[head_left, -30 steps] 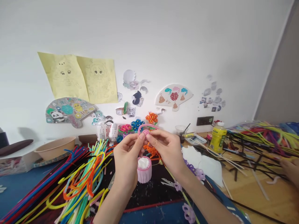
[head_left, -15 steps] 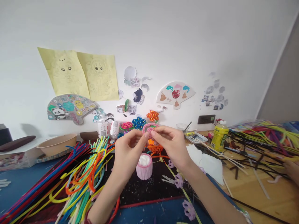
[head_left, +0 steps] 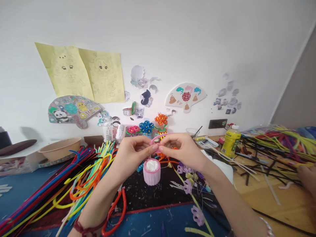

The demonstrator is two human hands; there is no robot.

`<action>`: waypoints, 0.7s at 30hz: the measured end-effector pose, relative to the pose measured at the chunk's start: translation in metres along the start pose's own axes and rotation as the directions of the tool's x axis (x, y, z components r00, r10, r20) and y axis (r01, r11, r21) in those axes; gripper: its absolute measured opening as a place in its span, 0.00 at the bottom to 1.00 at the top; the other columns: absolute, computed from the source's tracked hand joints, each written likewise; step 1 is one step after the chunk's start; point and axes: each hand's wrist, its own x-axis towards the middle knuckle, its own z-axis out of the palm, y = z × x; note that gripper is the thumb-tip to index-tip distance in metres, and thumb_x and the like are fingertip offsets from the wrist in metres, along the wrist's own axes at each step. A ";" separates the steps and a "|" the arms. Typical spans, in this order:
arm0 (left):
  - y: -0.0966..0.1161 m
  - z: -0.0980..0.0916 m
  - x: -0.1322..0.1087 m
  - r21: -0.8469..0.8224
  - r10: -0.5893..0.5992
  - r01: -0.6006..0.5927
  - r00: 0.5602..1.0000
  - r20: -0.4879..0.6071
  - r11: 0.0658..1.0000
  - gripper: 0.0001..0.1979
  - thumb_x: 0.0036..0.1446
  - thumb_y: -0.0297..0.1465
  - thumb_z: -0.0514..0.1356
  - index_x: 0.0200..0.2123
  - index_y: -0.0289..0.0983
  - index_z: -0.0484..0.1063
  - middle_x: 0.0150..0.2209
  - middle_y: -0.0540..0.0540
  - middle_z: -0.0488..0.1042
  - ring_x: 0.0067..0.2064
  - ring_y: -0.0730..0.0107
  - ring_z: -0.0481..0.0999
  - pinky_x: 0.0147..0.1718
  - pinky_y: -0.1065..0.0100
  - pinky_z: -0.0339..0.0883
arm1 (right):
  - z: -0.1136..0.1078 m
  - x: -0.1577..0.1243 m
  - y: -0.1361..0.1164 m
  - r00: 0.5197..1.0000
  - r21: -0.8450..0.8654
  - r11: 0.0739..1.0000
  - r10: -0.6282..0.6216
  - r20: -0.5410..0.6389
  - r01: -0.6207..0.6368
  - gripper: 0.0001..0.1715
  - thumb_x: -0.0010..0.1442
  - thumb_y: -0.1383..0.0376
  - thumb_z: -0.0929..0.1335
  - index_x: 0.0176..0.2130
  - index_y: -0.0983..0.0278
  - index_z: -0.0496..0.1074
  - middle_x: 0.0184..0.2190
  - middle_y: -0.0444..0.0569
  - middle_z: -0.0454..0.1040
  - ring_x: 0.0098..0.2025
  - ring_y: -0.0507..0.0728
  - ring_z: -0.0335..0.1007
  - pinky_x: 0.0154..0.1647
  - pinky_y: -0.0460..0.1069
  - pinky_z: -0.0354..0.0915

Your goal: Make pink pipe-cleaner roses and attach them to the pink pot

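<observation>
My left hand [head_left: 133, 152] and my right hand [head_left: 184, 149] meet in mid-air above the table, fingers pinched together on a pink pipe-cleaner piece [head_left: 158, 138] that loops up between them. Just below the hands stands a small pink cup-shaped basket [head_left: 151, 172] with white filling, on a black mat [head_left: 153, 196]. A red pipe cleaner [head_left: 118, 210] curls on the mat by my left forearm.
A big heap of coloured pipe cleaners [head_left: 74, 184] lies at left, another heap [head_left: 278, 141] at right. Small pipe-cleaner flowers [head_left: 146, 126], a yellow bottle [head_left: 230, 141], a tan bowl [head_left: 59, 148] and purple flowers [head_left: 187, 186] stand around. Another person's hand [head_left: 308, 177] shows at the right edge.
Both hands have sunk a little toward the pink basket while still working the pink piece. The view has tilted slightly, showing more of the near table.
</observation>
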 end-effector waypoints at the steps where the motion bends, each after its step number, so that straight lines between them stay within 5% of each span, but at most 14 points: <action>1: 0.000 0.001 0.000 -0.020 -0.006 0.006 1.000 -0.010 1.000 0.07 0.51 0.32 0.70 0.27 0.33 0.79 0.22 0.51 0.76 0.22 0.82 0.71 0.21 0.82 0.65 | 0.000 0.000 0.000 1.000 0.019 1.000 -0.005 -0.019 0.005 0.04 0.57 0.66 0.72 0.31 0.64 0.79 0.30 0.48 0.79 0.30 0.53 0.73 0.32 0.50 0.68; 9: 0.000 0.013 0.000 -0.264 0.001 -0.058 0.977 -0.212 0.963 0.05 0.49 0.30 0.71 0.28 0.34 0.79 0.24 0.50 0.81 0.26 0.79 0.79 0.28 0.81 0.72 | 0.018 0.006 0.006 0.976 0.415 0.908 0.135 -0.169 -0.053 0.14 0.51 0.57 0.78 0.34 0.64 0.81 0.26 0.47 0.80 0.25 0.52 0.74 0.29 0.49 0.72; 14: 0.000 0.010 0.002 -0.237 -0.054 0.017 0.987 -0.149 0.971 0.07 0.49 0.31 0.72 0.28 0.34 0.79 0.24 0.50 0.81 0.26 0.78 0.79 0.28 0.80 0.73 | 0.020 0.005 0.010 0.973 0.355 0.934 0.120 -0.197 -0.044 0.11 0.52 0.59 0.77 0.33 0.64 0.80 0.27 0.48 0.80 0.27 0.53 0.75 0.30 0.49 0.73; 21: 0.001 0.001 0.002 -0.060 -0.007 0.004 0.999 -0.052 0.998 0.07 0.51 0.32 0.70 0.28 0.34 0.79 0.22 0.51 0.78 0.25 0.80 0.75 0.24 0.81 0.69 | 0.009 0.002 0.003 0.998 0.100 0.995 0.003 -0.066 0.004 0.05 0.59 0.65 0.72 0.32 0.64 0.79 0.27 0.45 0.77 0.25 0.50 0.69 0.27 0.47 0.67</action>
